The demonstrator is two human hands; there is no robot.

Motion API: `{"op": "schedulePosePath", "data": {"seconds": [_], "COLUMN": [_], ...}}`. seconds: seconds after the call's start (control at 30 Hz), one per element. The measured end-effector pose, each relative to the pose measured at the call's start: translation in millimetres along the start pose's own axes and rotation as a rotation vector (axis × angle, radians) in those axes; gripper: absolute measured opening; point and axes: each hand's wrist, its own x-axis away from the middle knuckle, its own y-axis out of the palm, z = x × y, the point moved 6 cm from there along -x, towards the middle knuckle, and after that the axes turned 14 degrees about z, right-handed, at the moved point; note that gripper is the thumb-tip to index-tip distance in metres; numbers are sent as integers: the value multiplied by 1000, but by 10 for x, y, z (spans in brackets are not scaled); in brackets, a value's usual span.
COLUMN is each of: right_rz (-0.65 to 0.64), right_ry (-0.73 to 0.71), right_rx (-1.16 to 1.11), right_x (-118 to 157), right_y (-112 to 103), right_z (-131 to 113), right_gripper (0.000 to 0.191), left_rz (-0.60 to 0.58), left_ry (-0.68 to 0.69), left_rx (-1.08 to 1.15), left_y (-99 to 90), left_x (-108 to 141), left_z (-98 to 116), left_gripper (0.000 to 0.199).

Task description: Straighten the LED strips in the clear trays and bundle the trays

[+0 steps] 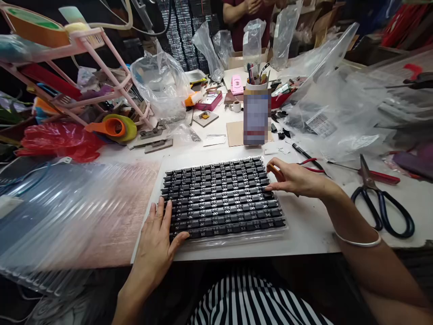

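Note:
A clear plastic tray (250, 238) lies on the white table, filled with rows of small black parts (223, 198) that carry white marks and fine pins. My left hand (157, 239) rests flat along the tray's left edge, fingers stretched out and the thumb on the nearest row at the front left corner. At the right edge, my right hand (294, 178) touches the ends of the middle rows with its thumb. Its index finger is bent and apart from the thumb, and I see nothing between them.
Large black-handled scissors (382, 203), red-handled pliers (311, 164) and a red-handled tool (384, 177) lie to the right. Clear plastic sheets (77, 207) cover the left side. Behind stand a pink rack (111, 58), a pen cup (257, 85) and plastic bags (162, 85). A person (248, 22) stands across the table.

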Motion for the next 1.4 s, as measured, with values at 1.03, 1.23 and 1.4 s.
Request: {"op": "schedulePosePath", "data": {"seconds": [1.03, 1.23, 1.4], "right_rz": [-22, 190, 515], "right_ry": [77, 163, 260], "right_rx": [-118, -342, -413], "right_x": [21, 0, -42], "right_y": [31, -96, -250], "right_z": [108, 97, 206], "right_gripper": [50, 46, 50], "left_rz": [-44, -31, -31], "left_ry": [-261, -364, -360], "left_rx": [347, 405, 447], "left_y": [-178, -202, -180], "left_x": [262, 331, 376], "left_z": [-138, -145, -105], "left_gripper": [85, 93, 91]}}
